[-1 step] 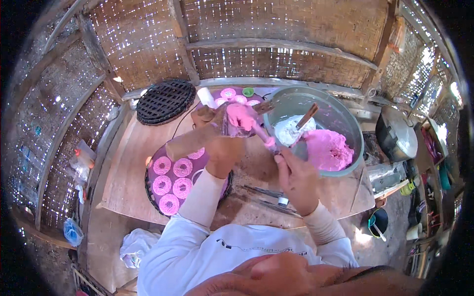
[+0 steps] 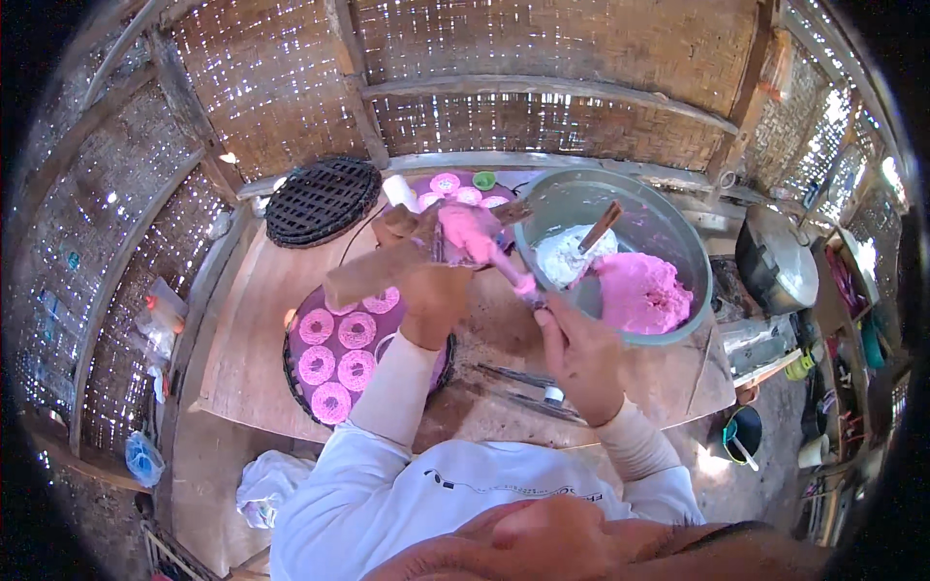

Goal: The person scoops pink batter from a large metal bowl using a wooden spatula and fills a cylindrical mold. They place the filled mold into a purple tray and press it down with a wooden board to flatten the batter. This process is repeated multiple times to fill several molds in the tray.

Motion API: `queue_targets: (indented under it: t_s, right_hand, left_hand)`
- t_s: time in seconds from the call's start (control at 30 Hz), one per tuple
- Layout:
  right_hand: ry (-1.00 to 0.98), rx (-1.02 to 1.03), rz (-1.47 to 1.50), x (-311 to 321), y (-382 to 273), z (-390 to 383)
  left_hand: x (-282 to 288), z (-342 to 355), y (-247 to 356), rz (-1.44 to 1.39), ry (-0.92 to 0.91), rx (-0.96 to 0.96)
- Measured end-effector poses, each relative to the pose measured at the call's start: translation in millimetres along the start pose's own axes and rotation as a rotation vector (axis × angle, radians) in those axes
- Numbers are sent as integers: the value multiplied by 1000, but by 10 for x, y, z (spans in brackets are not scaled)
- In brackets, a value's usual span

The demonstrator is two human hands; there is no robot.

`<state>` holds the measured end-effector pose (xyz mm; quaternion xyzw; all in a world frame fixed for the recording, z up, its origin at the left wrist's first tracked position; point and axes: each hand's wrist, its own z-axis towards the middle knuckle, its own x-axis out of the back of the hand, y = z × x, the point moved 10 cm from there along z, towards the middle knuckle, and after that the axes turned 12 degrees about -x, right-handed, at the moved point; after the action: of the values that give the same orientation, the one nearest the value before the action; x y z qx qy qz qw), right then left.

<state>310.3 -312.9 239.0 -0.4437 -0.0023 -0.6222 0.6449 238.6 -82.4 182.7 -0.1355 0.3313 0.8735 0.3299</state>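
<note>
My left hand (image 2: 436, 302) is wrapped round a wooden press (image 2: 373, 274) with thick wooden arms, held above the table. In my right hand (image 2: 581, 358) is a spatula (image 2: 513, 276), its handle pinched between thumb and fingers. The blade end is smeared with pink dough (image 2: 467, 232) and reaches into the press's opening. Below and left of the press, a round tray with a purple sheet (image 2: 337, 334) bears several pink noodle-like dough rings (image 2: 330, 402). To the right, a large grey-green basin (image 2: 683, 218) contains a big pink dough lump (image 2: 644, 293) and white flour (image 2: 572, 257) with a wooden stick (image 2: 602, 227) in it.
Black woven trays (image 2: 323, 201) are stacked at the back left of the wooden table (image 2: 252, 339). Behind the press, another purple sheet holds pink rings (image 2: 445, 183) beside a green cup (image 2: 484, 180). Dark sticks (image 2: 533, 402) lie near the front edge. A lidded pot (image 2: 778, 259) stands right.
The spatula's dough-covered end has shifted slightly left and down at the press. Both hands keep their grips.
</note>
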Motion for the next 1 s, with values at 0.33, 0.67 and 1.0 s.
queue_targets:
  t_s: [0.33,0.67,1.0]
  right_hand:
    - [-24,-110,-85,248,359,258]
    - [-313,-240,199,118,555,83]
    - [-714,-342,279,286,677,378]
  left_hand:
    - [-312,106,636,535,-267,-419]
    - [17,172,333,703,-347,-386]
    - [63,157,453,523,-224,-278]
